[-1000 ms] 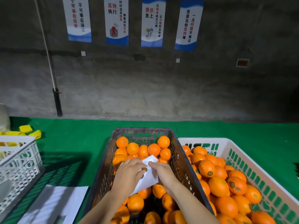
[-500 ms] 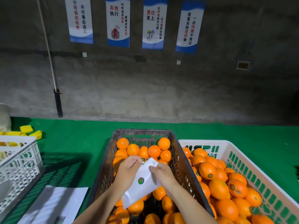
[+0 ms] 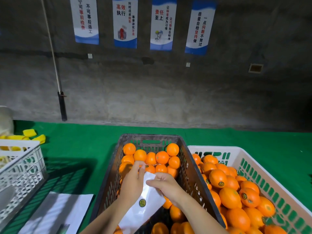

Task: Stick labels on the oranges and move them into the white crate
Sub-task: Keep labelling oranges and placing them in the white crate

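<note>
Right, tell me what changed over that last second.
The left hand pinched at the top of the white label sheet, then its fingers lifted clear toward the far oranges; whether they carry a label is unclear. The right hand keeps gripping the sheet, now drawn lower. The black plastic crate and white plastic crate stayed put.

In front of me a rough grey wall (image 3: pixel 168 92) holds four posters (image 3: pixel 125 22); a green mat (image 3: pixel 81 146) covers the surface below

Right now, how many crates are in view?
3: a white lattice crate at the left edge, a dark crate in the middle, a white crate at the right. More could lie outside the frame.
</note>
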Action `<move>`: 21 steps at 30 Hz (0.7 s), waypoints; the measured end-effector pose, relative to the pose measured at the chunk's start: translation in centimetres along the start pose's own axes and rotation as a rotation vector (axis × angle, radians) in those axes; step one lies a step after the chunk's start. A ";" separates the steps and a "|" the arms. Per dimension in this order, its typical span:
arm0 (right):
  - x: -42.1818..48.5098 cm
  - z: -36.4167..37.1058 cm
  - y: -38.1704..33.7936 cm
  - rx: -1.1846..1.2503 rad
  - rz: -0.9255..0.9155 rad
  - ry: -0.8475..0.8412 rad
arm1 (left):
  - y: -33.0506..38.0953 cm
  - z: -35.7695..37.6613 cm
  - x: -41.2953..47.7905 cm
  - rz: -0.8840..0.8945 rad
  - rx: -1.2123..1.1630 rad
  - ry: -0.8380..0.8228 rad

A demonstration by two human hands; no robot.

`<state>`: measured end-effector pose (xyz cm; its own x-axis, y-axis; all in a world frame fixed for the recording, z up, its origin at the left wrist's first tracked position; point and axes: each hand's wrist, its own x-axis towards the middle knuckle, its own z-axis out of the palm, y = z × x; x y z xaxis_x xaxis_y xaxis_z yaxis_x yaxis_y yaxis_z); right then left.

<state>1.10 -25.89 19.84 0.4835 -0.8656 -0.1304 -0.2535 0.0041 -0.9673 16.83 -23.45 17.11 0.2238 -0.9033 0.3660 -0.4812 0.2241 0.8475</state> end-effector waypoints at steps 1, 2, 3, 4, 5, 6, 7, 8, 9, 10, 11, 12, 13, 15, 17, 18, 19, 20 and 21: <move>-0.1 0.2 -0.1 0.015 -0.004 -0.021 | 0.0 -0.1 -0.1 0.007 0.036 0.022; -0.2 0.3 -0.2 0.050 0.005 -0.023 | 0.0 -0.3 -0.1 0.008 0.057 0.038; -0.2 0.5 -0.4 0.091 0.012 0.010 | 0.0 -0.4 0.0 0.000 0.069 0.041; -0.1 0.5 -0.2 0.102 0.002 0.096 | 0.0 -0.4 0.0 -0.014 0.080 0.033; 0.1 0.3 0.1 0.059 -0.036 0.214 | 0.0 -0.4 0.1 -0.029 0.086 0.018; 0.3 0.1 0.4 -0.026 -0.089 0.315 | 0.0 -0.3 0.1 -0.043 0.080 -0.002; 0.5 0.0 0.8 -0.094 -0.137 0.361 | 0.1 -0.2 0.2 -0.052 0.065 -0.023; 0.6 0.0 1.1 -0.129 -0.166 0.359 | 0.1 -0.2 0.3 -0.059 0.046 -0.044; 0.7 0.0 1.2 -0.144 -0.180 0.339 | 0.2 -0.1 0.3 -0.066 0.028 -0.062; 0.8 0.0 1.3 -0.156 -0.191 0.327 | 0.3 -0.1 0.4 -0.074 0.014 -0.073; 0.9 0.0 1.4 -0.158 -0.212 0.325 | 0.4 0.0 0.4 -0.079 0.000 -0.077; 1.1 -0.1 1.5 -0.164 -0.229 0.327 | 0.5 0.0 0.4 -0.082 -0.015 -0.077; 1.2 -0.2 1.5 -0.167 -0.245 0.329 | 0.6 -0.1 0.4 -0.089 -0.028 -0.074; 1.5 -0.1 1.8 -0.171 -0.248 0.329 | 0.8 -0.1 0.4 -0.112 -0.049 -0.072; 1.4 0.1 1.9 -0.147 -0.229 0.322 | 1.0 0.0 0.4 -0.131 -0.074 -0.088; 1.4 0.1 1.9 -0.155 -0.240 0.316 | 1.1 0.0 0.4 -0.136 -0.079 -0.098; 1.4 0.0 2.0 -0.163 -0.265 0.314 | 1.3 0.0 0.3 -0.139 -0.081 -0.107; 1.4 0.0 1.9 -0.181 -0.277 0.317 | 1.4 0.0 0.3 -0.141 -0.087 -0.110; 1.4 0.1 2.0 -0.189 -0.279 0.326 | 1.5 0.0 0.3 -0.143 -0.095 -0.109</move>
<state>1.35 -27.05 17.72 0.2740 -0.9330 0.2333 -0.3138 -0.3160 -0.8953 16.17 -23.38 18.48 0.1885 -0.9616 0.1995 -0.3681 0.1191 0.9221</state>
